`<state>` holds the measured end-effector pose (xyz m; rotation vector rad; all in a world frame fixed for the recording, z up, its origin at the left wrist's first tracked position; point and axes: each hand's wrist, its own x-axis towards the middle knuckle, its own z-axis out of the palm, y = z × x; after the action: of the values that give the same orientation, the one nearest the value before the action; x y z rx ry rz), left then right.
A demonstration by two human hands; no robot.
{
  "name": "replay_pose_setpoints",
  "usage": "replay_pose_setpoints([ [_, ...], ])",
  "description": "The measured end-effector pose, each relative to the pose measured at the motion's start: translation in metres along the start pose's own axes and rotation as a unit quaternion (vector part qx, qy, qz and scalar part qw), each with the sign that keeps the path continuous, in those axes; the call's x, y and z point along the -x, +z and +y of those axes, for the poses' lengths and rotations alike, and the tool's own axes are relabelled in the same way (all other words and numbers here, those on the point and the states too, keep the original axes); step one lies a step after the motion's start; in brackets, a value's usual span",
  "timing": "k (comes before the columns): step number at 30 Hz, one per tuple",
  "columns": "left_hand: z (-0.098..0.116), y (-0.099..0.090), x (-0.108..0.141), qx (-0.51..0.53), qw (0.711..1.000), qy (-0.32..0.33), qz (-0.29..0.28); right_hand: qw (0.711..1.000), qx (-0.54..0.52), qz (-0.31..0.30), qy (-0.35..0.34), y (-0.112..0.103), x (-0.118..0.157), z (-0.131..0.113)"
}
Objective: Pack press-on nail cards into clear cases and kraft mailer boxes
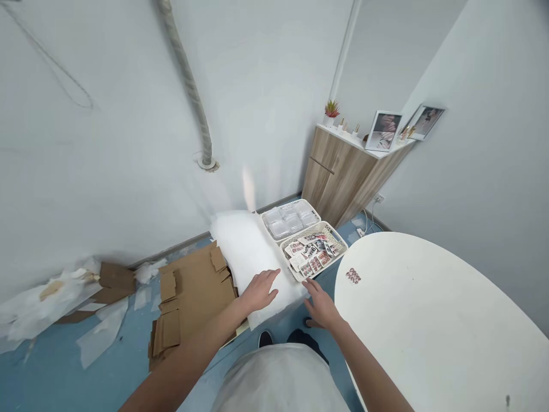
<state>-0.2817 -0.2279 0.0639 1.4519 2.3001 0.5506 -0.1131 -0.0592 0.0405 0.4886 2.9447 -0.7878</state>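
My left hand is open and holds nothing, over the stack of white foam sheets. My right hand is also open, its fingers apart, just below the near edge of a cream basket. Inside that basket lie several small cards with nail sets. Behind it a second cream basket holds clear plastic packs. Flattened brown cardboard lies left of the foam sheets.
A white round table stands at the right with a small nail set on it. A wooden cabinet bears picture frames and a plant. Torn wrapping litters the floor at the left.
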Motion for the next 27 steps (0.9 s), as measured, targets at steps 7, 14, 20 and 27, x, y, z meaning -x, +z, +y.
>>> replay_pose_setpoints([
  [7, -0.019, -0.008, -0.024, 0.075, 0.996, -0.038, 0.021, 1.0, 0.0, 0.001, -0.005, -0.003, -0.038, -0.003],
  [14, -0.028, -0.014, -0.068, 0.211, 0.969, -0.123, 0.038, 0.998, -0.059, 0.031, -0.013, -0.01, -0.108, 0.004],
  [20, -0.039, -0.017, -0.116, 0.363, 0.895, -0.249, 0.072, 0.988, -0.137, 0.064, 0.015, -0.006, -0.168, 0.008],
  [27, -0.057, -0.012, -0.152, 0.517, 0.773, -0.358, 0.083, 0.979, -0.195, 0.051, 0.039, 0.003, -0.205, 0.018],
])
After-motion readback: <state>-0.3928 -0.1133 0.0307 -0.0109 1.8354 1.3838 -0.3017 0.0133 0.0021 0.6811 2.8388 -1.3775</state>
